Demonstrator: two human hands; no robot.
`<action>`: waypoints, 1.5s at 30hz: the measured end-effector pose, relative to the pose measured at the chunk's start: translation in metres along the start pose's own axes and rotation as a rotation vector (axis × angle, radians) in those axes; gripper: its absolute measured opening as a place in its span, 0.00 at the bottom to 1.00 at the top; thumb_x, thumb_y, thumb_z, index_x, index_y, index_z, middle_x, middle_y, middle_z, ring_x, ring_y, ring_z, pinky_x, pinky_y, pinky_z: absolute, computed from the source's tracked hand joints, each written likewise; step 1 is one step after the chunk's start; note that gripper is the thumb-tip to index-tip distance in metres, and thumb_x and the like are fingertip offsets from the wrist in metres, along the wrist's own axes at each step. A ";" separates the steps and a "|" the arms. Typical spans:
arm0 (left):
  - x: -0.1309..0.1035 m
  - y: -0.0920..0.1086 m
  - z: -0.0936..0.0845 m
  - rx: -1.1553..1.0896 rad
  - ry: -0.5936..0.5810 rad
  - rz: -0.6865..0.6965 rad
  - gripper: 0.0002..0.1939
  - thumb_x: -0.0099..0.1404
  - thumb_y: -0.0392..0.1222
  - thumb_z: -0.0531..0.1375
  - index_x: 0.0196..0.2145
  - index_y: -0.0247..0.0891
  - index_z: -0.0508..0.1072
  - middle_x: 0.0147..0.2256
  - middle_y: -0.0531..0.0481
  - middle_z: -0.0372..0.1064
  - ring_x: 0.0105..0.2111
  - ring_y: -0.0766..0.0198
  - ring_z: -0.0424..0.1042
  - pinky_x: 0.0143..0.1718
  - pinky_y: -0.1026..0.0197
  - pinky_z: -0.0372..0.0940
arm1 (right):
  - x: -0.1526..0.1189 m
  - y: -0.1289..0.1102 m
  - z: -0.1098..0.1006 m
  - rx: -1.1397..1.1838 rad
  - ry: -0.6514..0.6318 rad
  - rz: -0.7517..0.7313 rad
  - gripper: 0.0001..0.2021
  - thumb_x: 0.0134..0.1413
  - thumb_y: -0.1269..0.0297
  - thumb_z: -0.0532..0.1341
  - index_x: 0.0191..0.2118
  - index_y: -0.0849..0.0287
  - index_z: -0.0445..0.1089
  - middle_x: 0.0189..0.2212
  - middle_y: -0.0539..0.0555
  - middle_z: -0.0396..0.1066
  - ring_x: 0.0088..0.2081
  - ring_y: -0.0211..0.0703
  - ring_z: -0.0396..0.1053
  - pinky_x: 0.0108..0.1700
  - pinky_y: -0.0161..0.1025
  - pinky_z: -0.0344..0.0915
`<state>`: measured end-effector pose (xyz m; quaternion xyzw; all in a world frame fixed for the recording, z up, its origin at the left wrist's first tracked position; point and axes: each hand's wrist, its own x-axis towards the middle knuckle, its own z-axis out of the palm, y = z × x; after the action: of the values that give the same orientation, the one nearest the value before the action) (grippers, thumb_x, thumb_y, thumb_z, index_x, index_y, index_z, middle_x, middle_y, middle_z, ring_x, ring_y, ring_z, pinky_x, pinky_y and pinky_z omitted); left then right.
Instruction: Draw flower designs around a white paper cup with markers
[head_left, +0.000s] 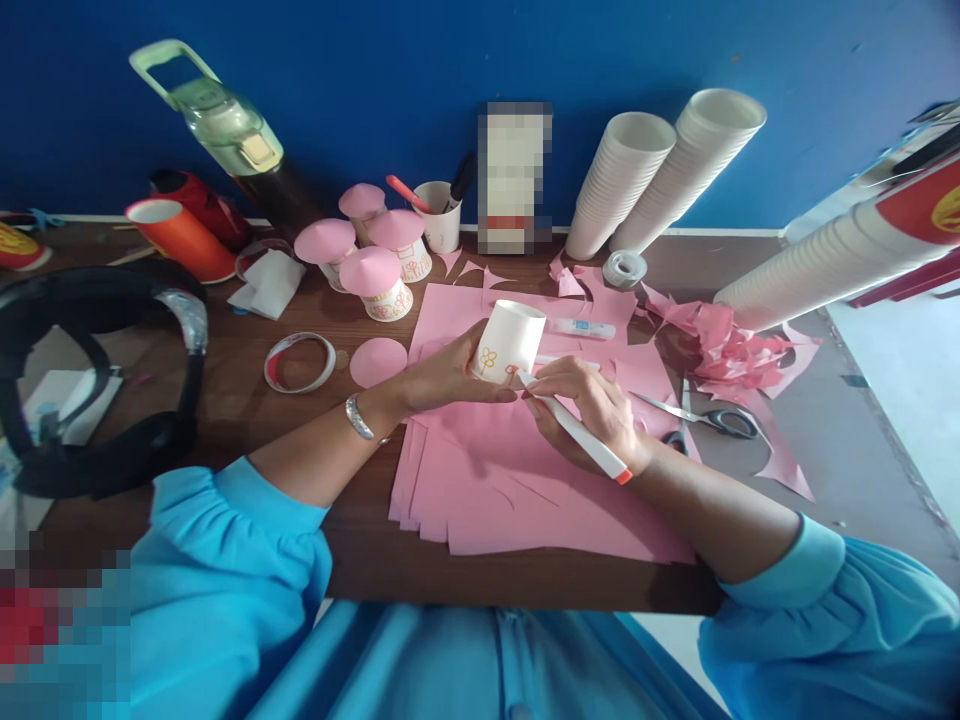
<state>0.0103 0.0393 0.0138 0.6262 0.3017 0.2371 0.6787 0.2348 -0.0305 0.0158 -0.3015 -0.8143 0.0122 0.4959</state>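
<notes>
My left hand (450, 372) is closed around a white paper cup (512, 335), tilted above a stack of pink paper (510, 480). A yellow flower and part of a red one are drawn on the cup's side. In my right hand (585, 405) is a white marker pen (581, 437) with an orange end, its tip at the red drawing. Just behind the cup, a glue stick (583, 328) lies on the paper. A pink paper disc (379, 362) rests on the table near my left wrist.
Several decorated cups with pink cone tops (371, 272) stand at the back left. Stacked white cups (622, 180) rise behind. Scissors (720, 420) and pink scraps (739, 345) lie right. A bottle (232, 130), tape roll (300, 362) and black headset (97, 380) are left.
</notes>
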 end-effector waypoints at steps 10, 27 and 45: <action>-0.001 0.000 -0.001 0.032 -0.004 0.006 0.37 0.59 0.48 0.78 0.61 0.44 0.69 0.56 0.42 0.75 0.58 0.46 0.75 0.54 0.48 0.74 | -0.002 0.001 0.000 0.037 0.011 0.034 0.14 0.67 0.77 0.64 0.52 0.53 0.72 0.36 0.52 0.79 0.39 0.45 0.82 0.37 0.40 0.81; -0.001 -0.004 -0.001 -0.071 0.016 0.015 0.37 0.57 0.47 0.79 0.60 0.45 0.72 0.53 0.42 0.76 0.58 0.43 0.75 0.55 0.44 0.74 | 0.000 0.000 -0.002 0.023 -0.002 0.041 0.09 0.68 0.75 0.62 0.48 0.53 0.70 0.34 0.51 0.77 0.36 0.43 0.80 0.35 0.41 0.80; 0.001 -0.007 -0.002 -0.081 0.004 0.033 0.36 0.58 0.44 0.79 0.59 0.44 0.71 0.52 0.43 0.77 0.56 0.45 0.77 0.54 0.45 0.75 | 0.001 -0.001 0.000 0.014 0.001 0.004 0.12 0.68 0.77 0.63 0.50 0.52 0.69 0.34 0.49 0.77 0.35 0.43 0.80 0.34 0.39 0.78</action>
<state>0.0094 0.0407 0.0062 0.6025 0.2829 0.2615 0.6989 0.2334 -0.0309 0.0174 -0.2996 -0.8133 0.0188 0.4984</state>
